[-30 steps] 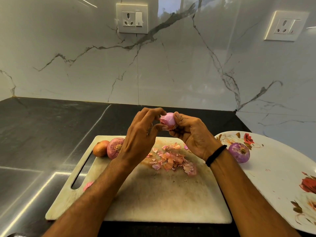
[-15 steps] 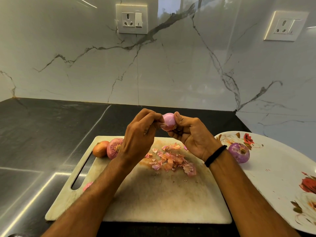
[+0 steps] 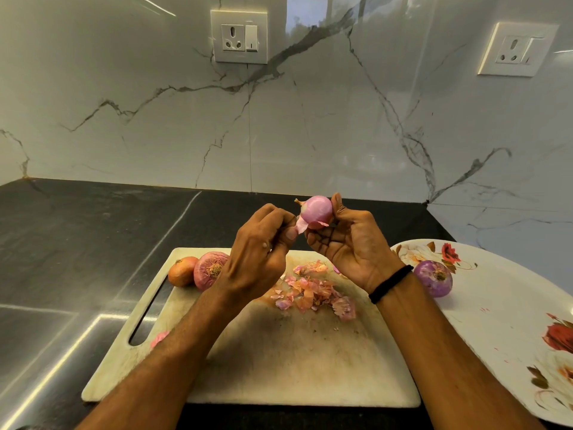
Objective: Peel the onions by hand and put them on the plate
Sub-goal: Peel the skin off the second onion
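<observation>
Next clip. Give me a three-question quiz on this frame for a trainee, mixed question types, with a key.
1. True or false: two peeled onions lie on the plate.
2. The left hand pinches: A) a knife; B) a strip of skin hanging from the held onion; C) the plate's rim.
3. Fill in: ___ unpeeled onions lie on the cutting board.
Key: 1 false, only one peeled onion lies there; 2 B, while the right hand grips the held onion; 3 two.
</observation>
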Action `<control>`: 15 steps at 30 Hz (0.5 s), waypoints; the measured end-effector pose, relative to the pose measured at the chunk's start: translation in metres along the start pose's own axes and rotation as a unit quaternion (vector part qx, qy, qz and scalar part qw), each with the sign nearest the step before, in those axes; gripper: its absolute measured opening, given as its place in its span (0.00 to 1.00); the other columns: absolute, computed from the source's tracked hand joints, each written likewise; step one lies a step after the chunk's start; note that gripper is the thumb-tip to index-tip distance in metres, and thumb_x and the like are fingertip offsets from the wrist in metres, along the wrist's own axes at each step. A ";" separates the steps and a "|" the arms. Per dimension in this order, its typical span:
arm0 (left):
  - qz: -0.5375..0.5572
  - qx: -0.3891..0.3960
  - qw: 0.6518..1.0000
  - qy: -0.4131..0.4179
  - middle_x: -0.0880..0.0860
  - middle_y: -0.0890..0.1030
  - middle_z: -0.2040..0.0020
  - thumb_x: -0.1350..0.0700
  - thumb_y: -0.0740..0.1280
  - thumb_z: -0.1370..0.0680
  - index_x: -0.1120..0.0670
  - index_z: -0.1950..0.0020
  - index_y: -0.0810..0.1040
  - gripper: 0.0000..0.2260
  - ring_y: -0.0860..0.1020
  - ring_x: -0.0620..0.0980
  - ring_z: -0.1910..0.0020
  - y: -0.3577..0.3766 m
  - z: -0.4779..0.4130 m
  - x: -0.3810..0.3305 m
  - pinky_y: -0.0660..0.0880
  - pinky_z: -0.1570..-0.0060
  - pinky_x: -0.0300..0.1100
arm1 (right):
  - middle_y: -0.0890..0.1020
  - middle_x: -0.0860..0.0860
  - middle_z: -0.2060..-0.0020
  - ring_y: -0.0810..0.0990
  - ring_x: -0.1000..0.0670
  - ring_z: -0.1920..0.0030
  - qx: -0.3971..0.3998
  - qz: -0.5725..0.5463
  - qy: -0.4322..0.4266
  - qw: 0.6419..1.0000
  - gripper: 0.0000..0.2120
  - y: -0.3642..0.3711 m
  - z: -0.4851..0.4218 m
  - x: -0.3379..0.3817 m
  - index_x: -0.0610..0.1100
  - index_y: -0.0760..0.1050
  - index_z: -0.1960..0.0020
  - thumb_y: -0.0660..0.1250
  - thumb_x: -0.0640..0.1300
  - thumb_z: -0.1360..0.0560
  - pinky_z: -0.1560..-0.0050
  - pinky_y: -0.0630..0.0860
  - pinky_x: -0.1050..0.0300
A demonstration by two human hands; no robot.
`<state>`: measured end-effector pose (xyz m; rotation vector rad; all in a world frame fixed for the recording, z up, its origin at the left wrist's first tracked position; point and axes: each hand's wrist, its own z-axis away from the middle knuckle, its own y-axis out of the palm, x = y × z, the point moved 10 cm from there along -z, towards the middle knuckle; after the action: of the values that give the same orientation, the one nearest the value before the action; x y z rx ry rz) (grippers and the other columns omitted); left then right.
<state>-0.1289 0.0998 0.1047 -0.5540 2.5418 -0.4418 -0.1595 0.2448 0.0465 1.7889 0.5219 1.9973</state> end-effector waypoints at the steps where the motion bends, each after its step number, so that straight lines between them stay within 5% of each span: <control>1: 0.004 0.005 1.000 -0.003 0.48 0.74 0.58 0.61 0.64 0.22 0.60 0.55 0.77 0.05 0.73 0.40 0.62 0.001 0.001 0.001 0.70 0.61 0.26 | 0.83 0.38 0.49 0.81 0.42 0.51 0.002 -0.006 0.006 1.000 0.19 0.001 0.000 -0.002 0.38 0.77 0.43 0.63 0.54 0.21 0.46 0.79 0.51; 8: 0.024 0.041 0.998 -0.029 0.47 0.75 0.60 0.58 0.60 0.20 0.55 0.55 0.75 0.06 0.75 0.44 0.62 0.007 0.004 0.007 0.70 0.61 0.28 | 0.82 0.36 0.49 0.82 0.42 0.54 0.045 -0.112 0.023 0.992 0.26 0.001 0.000 0.007 0.34 0.70 0.32 0.61 0.54 0.20 0.54 0.80 0.54; 15: -0.001 0.021 1.000 -0.005 0.48 0.75 0.67 0.50 0.62 0.27 0.55 0.64 0.76 0.10 0.73 0.45 0.69 -0.001 0.006 0.005 0.73 0.72 0.40 | 0.81 0.36 0.43 0.81 0.42 0.51 0.014 -0.065 0.015 0.998 0.27 -0.007 -0.004 0.008 0.36 0.73 0.34 0.66 0.57 0.23 0.52 0.80 0.55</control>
<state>-0.1296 0.0952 0.0982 -0.5424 2.5159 -0.4899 -0.1634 0.2551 0.0488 1.6980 0.6613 1.9386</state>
